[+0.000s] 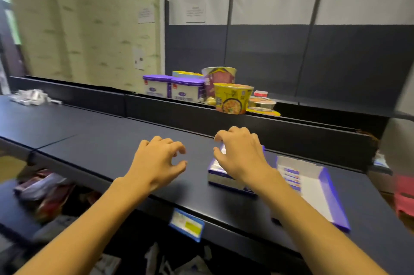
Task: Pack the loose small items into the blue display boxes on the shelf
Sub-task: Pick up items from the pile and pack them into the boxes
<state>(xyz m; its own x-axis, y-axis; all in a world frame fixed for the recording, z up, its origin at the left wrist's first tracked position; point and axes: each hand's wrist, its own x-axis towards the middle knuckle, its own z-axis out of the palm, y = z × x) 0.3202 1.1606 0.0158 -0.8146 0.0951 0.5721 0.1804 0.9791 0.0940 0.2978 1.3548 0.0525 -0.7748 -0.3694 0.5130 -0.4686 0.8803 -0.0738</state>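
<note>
Two blue display boxes sit on the dark shelf (134, 131), right of centre. The left box (226, 181) is blue with a pale front face, its top mostly hidden under the right hand (240, 156). The right box (313, 191) lies open just beside it: white inside, blue rim, with a row of small white-and-blue packets (291, 177) stacked at its far end. Packet count unclear, at least four.

Right hand: fingers (220, 138) curled down over the far-left corner of the left box, touching it; whether they actually grip cannot be told. Left hand (156, 162): over bare shelf left of the boxes, fingers loosely curled, holding nothing.

Far left on the shelf: a pile of loose white items (33, 96), blurred, not countable.

Behind the shelf: two purple-lidded tubs (173, 88), two upright noodle cups, one yellow (233, 100), one purple (218, 79).

One price tag (187, 224) on the near shelf edge.
</note>
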